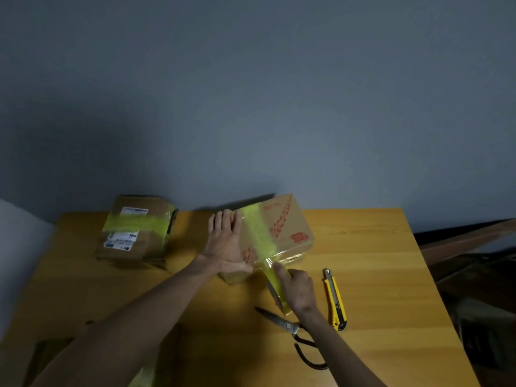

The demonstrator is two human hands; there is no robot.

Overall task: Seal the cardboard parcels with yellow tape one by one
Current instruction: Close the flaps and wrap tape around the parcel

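Note:
A cardboard parcel (287, 227) with red print lies mid-table, a yellow tape strip (258, 233) running across its top. My left hand (227, 241) presses flat on the parcel's left part, fingers straight. My right hand (297, 289) grips the yellow tape roll (276, 286) just in front of the parcel's near edge, with tape stretched from the roll to the box. A second parcel (134, 230) with white labels and a yellow tape band sits at the back left.
Scissors (287, 325) lie under my right forearm near the front. A yellow utility knife (335, 297) lies to the right of the roll. The wooden table (377, 261) ends at the right, with dark objects beyond. A grey wall stands behind.

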